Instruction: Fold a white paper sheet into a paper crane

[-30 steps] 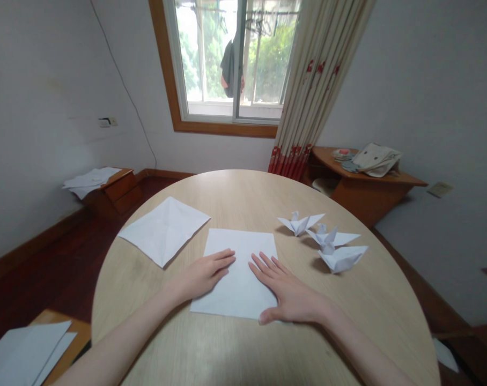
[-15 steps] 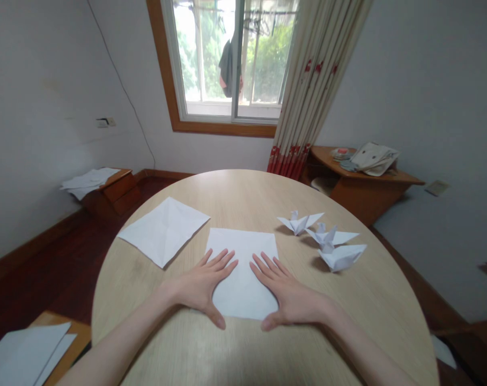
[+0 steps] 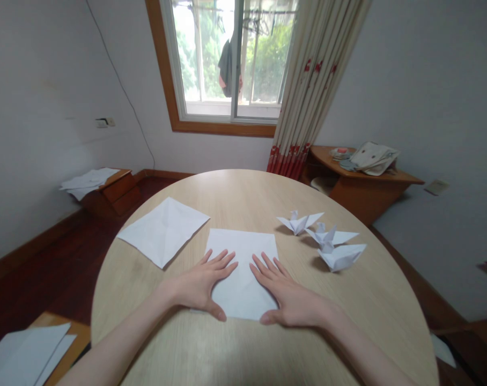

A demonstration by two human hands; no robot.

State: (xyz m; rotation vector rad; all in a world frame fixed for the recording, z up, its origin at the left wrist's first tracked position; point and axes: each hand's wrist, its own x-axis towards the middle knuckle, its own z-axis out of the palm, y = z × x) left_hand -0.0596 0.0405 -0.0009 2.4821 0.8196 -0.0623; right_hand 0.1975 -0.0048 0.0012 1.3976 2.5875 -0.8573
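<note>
A white sheet of paper (image 3: 243,292) lies flat on the round wooden table (image 3: 243,359) in front of me. My left hand (image 3: 205,284) rests palm down over its left side, fingers spread and thumb near the bottom edge. Over the right side lies my right hand (image 3: 286,292), also flat with the fingers apart. Both hands cover parts of the sheet's side edges. To the right stand three folded paper cranes, a far one (image 3: 300,222), a middle one (image 3: 327,236) and a near one (image 3: 342,258).
Another white sheet (image 3: 165,230), with faint creases, lies at the table's left. More paper (image 3: 30,351) is stacked on a stool at lower left, and further sheets (image 3: 90,179) lie on a cabinet. A corner desk (image 3: 372,187) holding a bag (image 3: 374,158) stands behind, at right.
Both hands stay flat on the sheet in nearly the same place. The thumbs have shifted up very slightly.
</note>
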